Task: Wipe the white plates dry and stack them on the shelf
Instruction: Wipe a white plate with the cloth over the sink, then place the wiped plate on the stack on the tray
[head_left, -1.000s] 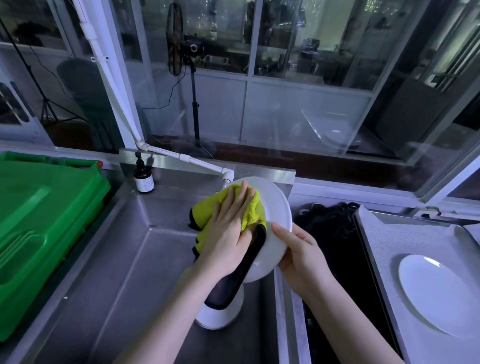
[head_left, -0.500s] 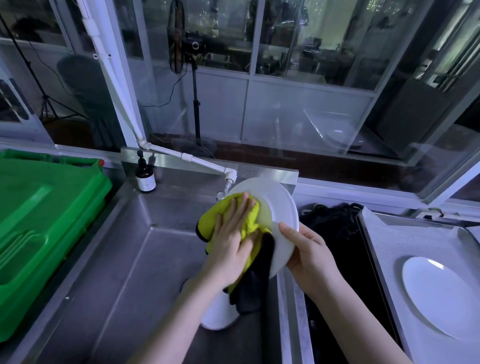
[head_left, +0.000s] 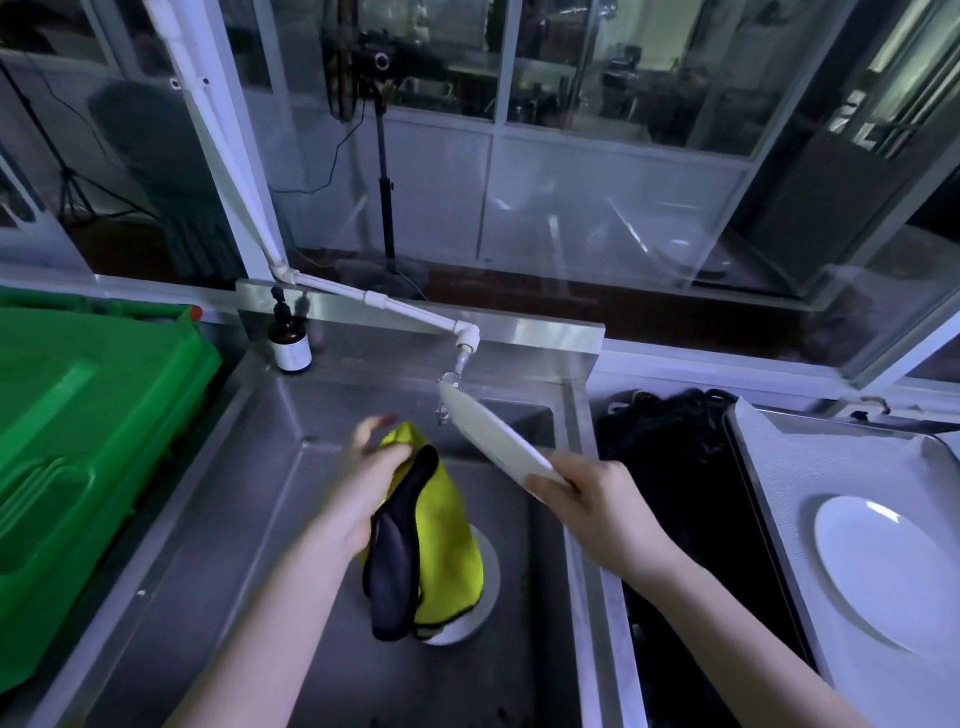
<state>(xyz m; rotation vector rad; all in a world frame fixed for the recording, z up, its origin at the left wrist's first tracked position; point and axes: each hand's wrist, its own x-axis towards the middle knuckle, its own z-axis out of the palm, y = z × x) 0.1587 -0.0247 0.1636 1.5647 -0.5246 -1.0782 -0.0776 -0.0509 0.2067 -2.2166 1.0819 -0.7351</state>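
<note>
Judging by the head view, the task is partly done: a dried round white plate (head_left: 883, 571) lies on the grey metal tray (head_left: 831, 467), while another white plate (head_left: 453, 634) waits in the steel sink (head_left: 234, 519). The right hand (head_left: 587, 499) pinches a tilted white plate (head_left: 488, 434) above the sink, and the left hand (head_left: 363, 483) grips a yellow-and-black cloth (head_left: 441, 545), apart from it.

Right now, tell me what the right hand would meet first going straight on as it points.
Likely the tap: the right hand points forward-left along the plate it grips, and the plate's far rim sits near it, though depth is unclear.
</note>
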